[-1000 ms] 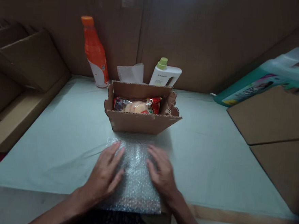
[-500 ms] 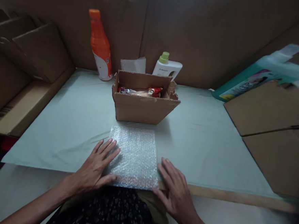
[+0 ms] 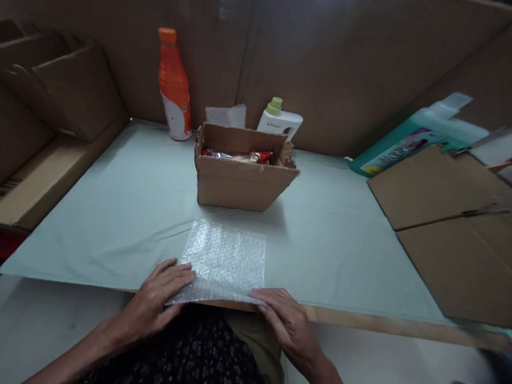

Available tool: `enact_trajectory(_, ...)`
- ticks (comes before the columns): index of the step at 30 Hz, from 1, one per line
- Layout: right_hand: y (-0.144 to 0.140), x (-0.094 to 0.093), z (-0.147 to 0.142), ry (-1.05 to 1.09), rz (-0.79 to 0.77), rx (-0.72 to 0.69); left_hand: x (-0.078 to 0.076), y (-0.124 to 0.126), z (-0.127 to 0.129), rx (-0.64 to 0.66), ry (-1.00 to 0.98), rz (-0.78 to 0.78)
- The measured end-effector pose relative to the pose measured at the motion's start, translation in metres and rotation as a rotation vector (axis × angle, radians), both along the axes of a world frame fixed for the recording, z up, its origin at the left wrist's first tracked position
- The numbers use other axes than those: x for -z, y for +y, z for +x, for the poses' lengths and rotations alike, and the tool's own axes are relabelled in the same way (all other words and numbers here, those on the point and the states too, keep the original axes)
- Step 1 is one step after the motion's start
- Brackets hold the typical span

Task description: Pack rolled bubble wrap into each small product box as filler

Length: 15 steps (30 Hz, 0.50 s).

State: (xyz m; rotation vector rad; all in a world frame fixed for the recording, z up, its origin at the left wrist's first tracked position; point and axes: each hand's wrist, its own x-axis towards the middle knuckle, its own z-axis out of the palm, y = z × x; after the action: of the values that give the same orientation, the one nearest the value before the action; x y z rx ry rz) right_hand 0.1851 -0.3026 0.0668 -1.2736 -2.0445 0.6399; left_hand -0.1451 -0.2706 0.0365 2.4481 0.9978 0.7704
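A sheet of clear bubble wrap (image 3: 227, 254) lies on the pale green tablecloth, its near edge lifted and curled at the table's front. My left hand (image 3: 159, 293) has its fingers on top of the near left corner and its thumb at the edge below, pinching the sheet. At the near right corner, my right hand (image 3: 288, 320) grips the wrap between fingers and thumb. Beyond the sheet stands an open cardboard box (image 3: 241, 185) with red and clear shiny packets (image 3: 258, 157) inside.
Behind the box are an orange bottle (image 3: 174, 87), a white bottle with a green cap (image 3: 279, 120) and a piece of white wrap (image 3: 226, 115). A teal jug (image 3: 413, 136) leans at the right behind cardboard flaps (image 3: 441, 181). More cardboard (image 3: 83, 86) stands at the left.
Both hands have closed on the near corners of the bubble wrap, the right one moving left onto it. The near edge has risen and curled. The view has shifted slightly.
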Motion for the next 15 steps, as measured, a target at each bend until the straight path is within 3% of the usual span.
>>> enact_trajectory(3,0.003,-0.005,-0.006,0.121,-0.170,0.205,-0.010,0.005,0.011,-0.181,-0.128,-0.219)
enact_trajectory(5,0.008,-0.002,-0.009,0.162,-0.211,0.296,-0.017,0.013,0.019,-0.293,-0.115,-0.394)
enact_trajectory(7,0.015,0.006,-0.011,0.171,-0.221,0.341,-0.022,0.022,0.026,-0.355,-0.108,-0.476)
enact_trajectory(11,0.036,0.024,-0.014,0.095,-0.129,0.411,-0.017,0.044,0.035,-0.465,-0.031,-0.438)
enact_trajectory(15,0.061,0.038,-0.013,-0.151,0.044,0.456,-0.008,0.060,0.039,-0.516,0.191,-0.301)
